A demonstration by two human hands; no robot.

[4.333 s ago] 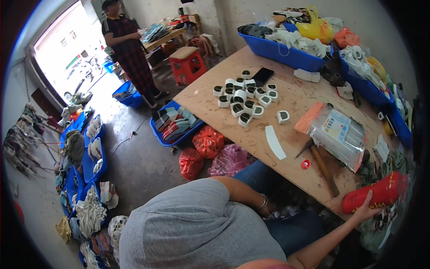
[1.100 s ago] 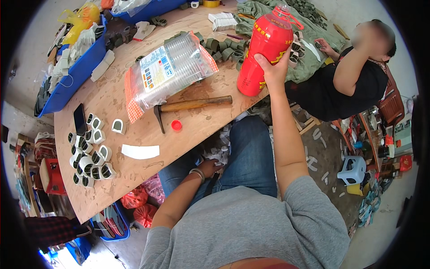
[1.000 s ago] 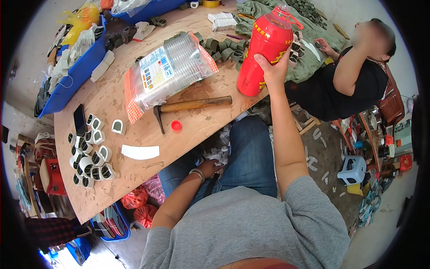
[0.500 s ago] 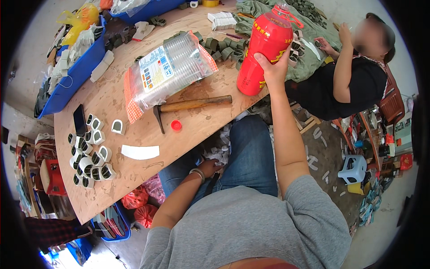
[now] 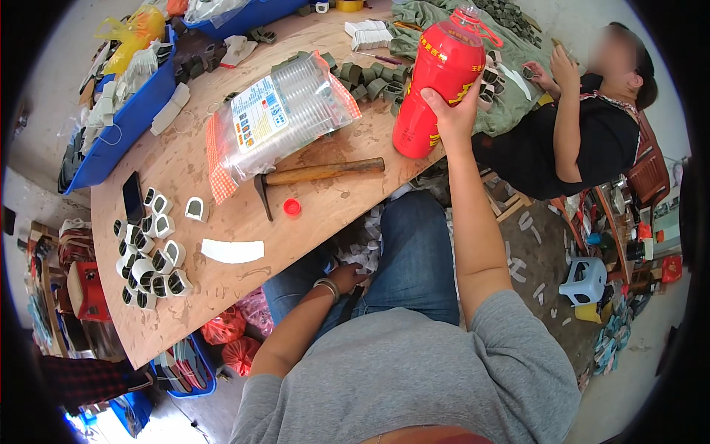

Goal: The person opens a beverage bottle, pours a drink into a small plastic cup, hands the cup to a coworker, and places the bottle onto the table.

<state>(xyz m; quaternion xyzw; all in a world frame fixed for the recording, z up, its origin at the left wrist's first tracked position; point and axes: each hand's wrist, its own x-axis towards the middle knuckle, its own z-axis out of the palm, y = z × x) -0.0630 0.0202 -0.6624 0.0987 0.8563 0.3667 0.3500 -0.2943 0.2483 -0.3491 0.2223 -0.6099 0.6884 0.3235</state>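
Note:
My right hand (image 5: 453,118) is wrapped around a large red bottle (image 5: 423,100), which stands upright, slightly tilted, at the table's near right edge. A red carrying loop hangs at its neck. Low in my lap, my left hand (image 5: 345,277) rests between my thighs beside small white scraps (image 5: 366,255); its fingers are too small and shaded to make out. A red cap (image 5: 292,207) lies on the table below a wooden-handled hammer (image 5: 325,172). Behind the hammer is a clear pack of stacked plastic cups (image 5: 285,122).
Several white-and-dark rings (image 5: 151,259), a phone (image 5: 132,197) and a curved white strip (image 5: 233,251) lie on the wooden table (image 5: 170,325) at left. A blue bin (image 5: 111,159) stands beyond. Another person (image 5: 592,133) sits at right by a green cloth (image 5: 436,33). A blue stool (image 5: 584,280) is on the floor.
My hands and the bottle hold practically the same places. The other person's raised hand and head have shifted slightly.

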